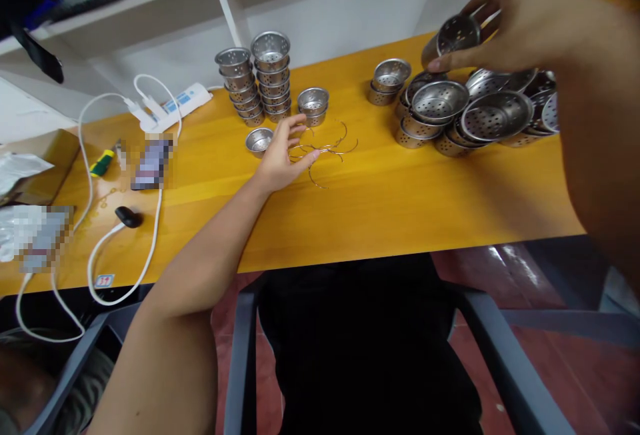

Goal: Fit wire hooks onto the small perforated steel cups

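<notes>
My right hand [530, 25] grips a perforated metal cup [457, 34], tilted above a crowded heap of similar cups [497, 116] at the right of the table. The thumb presses its near side, while some of the fingers are hidden behind the rim. Lower down, my left hand [280, 160] has its thumb and fingers apart beside several thin curved wires [330, 150] on the table. Whether a fingertip touches a wire, I cannot tell. A single small cup [259, 142] stands just left of that hand, and a short stack of cups [313, 106] is behind it.
Two tall stacks of cups [271, 75] stand near the wall. On the left lie a white power strip [187, 103], white cables, a blurred phone [153, 163], a green-yellow tool [103, 163] and a black plug-like piece [129, 216]. Chair armrests flank my lap.
</notes>
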`<state>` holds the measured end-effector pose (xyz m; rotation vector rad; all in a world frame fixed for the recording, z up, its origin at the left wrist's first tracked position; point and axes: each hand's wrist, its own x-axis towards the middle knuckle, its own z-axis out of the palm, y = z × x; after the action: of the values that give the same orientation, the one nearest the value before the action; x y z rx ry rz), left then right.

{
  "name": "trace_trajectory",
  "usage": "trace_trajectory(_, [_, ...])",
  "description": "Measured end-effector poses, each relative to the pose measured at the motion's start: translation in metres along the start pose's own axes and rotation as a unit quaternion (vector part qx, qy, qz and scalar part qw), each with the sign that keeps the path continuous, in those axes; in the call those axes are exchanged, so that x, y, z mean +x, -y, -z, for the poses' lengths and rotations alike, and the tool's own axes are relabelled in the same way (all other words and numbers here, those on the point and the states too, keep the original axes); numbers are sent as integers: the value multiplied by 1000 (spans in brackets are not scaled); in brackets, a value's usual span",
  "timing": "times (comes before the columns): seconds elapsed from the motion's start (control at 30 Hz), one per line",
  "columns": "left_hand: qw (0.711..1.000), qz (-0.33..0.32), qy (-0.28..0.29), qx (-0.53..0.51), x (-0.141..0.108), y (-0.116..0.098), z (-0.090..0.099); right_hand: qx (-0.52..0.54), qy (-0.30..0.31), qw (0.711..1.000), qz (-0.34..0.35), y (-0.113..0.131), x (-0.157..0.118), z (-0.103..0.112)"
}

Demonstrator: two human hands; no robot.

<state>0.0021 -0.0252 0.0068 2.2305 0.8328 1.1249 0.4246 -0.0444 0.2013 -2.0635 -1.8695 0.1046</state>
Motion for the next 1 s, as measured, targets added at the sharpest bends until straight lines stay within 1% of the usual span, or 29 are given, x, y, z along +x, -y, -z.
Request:
trace_trajectory(0.1, [1000,4,2,0,0,0,3,3,47,997,-59,18,-2,1])
trace_trajectory(0.17, [1000,5,4,1,0,1,4,-7,81,995,-55,23,-2,1])
trace_trajectory(0.27, [1000,7,4,1,0,2,3,-5,126,990,-60,21,3,1])
trace_trajectory(0.43, [1000,11,13,-2,0,0,3,-17,137,988,-70,11,12,-1])
trace_trajectory(0.57, [1000,13,13,7,0,-1,6,-10,156,986,-65,0,25,-10])
trace_trajectory(0.67, [1000,18,5,12,0,-1,5,-21,139,988,-63,2,28,-14])
trace_trajectory(0.73, [1000,23,-4,14,1,0,4,-23,111,992,-58,11,24,-13])
trace_trajectory(0.8, [1000,22,-15,11,1,1,2,-21,82,996,-36,23,19,-11])
trace_trajectory(0.9, [999,15,-26,18,2,-3,3,-5,41,999,29,39,13,-11])
trace_trajectory(1.0, [999,1,-14,41,3,-12,8,31,13,991,130,56,9,-18])
